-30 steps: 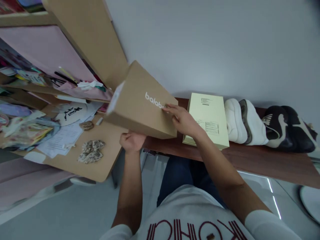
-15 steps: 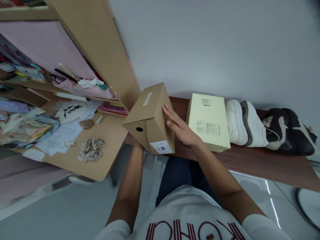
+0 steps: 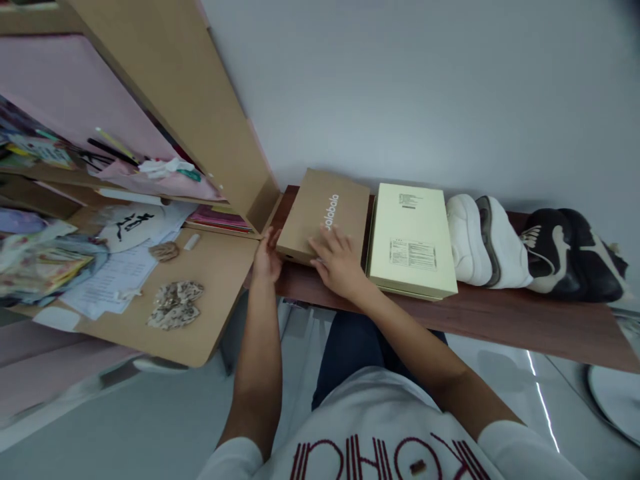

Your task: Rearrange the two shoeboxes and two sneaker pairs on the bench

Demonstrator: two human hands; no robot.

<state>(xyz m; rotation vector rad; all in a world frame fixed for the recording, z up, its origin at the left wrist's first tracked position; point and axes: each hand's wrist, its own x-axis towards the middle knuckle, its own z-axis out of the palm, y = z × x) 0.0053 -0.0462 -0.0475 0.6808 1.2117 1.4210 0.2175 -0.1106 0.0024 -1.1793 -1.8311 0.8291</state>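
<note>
A brown cardboard shoebox (image 3: 333, 200) with white lettering on its lid lies flat on a dark wooden bench, to the left of a pale yellow shoebox (image 3: 413, 227). My right hand (image 3: 343, 267) rests with spread fingers on the lid near its front edge. At the box's front left corner is my left hand (image 3: 269, 257), its fingers apart and against or very close to the side. The underside of the brown box is hidden.
White shoes (image 3: 470, 243) and black shoes (image 3: 555, 253) stand further right on the bench (image 3: 500, 320). To the left, a desk (image 3: 215, 280) holds a patterned scrunchie (image 3: 175, 305), a white cap (image 3: 134, 227) and papers. A wall rises behind the bench.
The brown box was tilted in both hands above the bench; now it lies flat on it, lid up. My left hand came from underneath to its left corner, my right from its side onto the lid.
</note>
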